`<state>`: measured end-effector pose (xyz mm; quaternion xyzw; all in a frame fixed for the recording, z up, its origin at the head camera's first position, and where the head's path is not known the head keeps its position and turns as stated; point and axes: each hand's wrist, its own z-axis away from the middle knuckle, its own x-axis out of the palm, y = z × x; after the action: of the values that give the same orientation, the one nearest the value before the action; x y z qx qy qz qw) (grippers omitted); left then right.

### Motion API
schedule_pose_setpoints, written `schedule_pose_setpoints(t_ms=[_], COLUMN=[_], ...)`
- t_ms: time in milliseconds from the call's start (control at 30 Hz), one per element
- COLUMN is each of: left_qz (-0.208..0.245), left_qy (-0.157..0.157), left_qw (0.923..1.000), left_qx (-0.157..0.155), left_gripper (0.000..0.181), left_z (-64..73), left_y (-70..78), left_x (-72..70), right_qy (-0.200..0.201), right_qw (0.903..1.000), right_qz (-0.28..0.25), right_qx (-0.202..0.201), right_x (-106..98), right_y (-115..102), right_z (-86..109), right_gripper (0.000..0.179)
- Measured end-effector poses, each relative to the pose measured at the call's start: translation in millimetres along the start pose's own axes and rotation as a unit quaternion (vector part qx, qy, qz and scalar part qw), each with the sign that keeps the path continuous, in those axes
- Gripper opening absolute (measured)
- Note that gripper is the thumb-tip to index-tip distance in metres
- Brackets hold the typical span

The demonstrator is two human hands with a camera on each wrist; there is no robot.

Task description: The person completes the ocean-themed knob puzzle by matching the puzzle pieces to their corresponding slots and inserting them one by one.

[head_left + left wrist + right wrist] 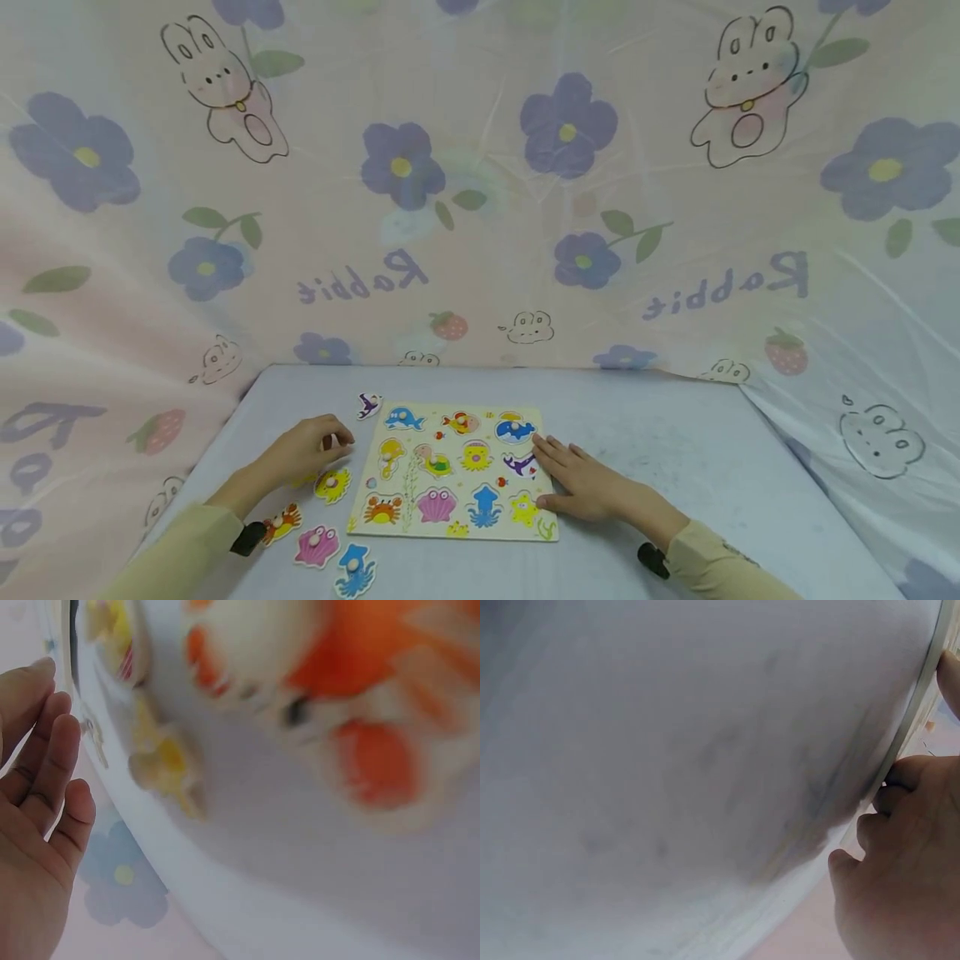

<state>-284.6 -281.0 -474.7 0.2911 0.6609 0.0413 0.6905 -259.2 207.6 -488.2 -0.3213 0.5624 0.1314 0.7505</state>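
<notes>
A sea-animal puzzle board [416, 527] lies on the table, showing a whale, a turtle, an octopus, a crab and other shapes. My right hand [585, 483] rests on its right edge with extended fingers, near the yellow starfish [523, 507]. To the left of the board, my left hand [318, 446] hovers with loosely bent fingers and nothing visible between them. Below it lie a yellow knobbed piece [332, 485] and a crab piece [281, 523]. The crab piece [375, 750] looms large and blurred in the left wrist view.
A purple sea-animal piece [369, 406] lies by the board's upper left corner. Nearer to me are a pink shell piece [317, 546] and a blue squid piece [356, 571]. Rabbit-print cloth [487, 225] hangs behind and beside the white table [675, 433].
</notes>
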Motion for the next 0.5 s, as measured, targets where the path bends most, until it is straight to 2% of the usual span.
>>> schedule_pose_setpoints(t_ms=[233,333,500], left_qz=[0.017,0.011,0.0], left_qy=[-0.013,-0.015,-0.022], left_qw=[0.9997,0.9996,0.9997], left_qx=[0.008,0.02,0.01], left_gripper=[0.008,0.008,0.011], left_z=[27.6,34.7,41.4], left_y=[6.2,5.3,1.0], left_x=[4.5,5.9,9.5], right_qy=[-0.002,-0.003,-0.004], right_qw=[0.9999,0.9999,0.9999], right_qz=[0.006,0.001,-0.001], right_qx=[0.01,0.01,0.011], right_x=[2,3,2], right_y=[3,3,2], right_z=[-0.1,0.0,-0.2], right_gripper=[0.086,0.086,0.086])
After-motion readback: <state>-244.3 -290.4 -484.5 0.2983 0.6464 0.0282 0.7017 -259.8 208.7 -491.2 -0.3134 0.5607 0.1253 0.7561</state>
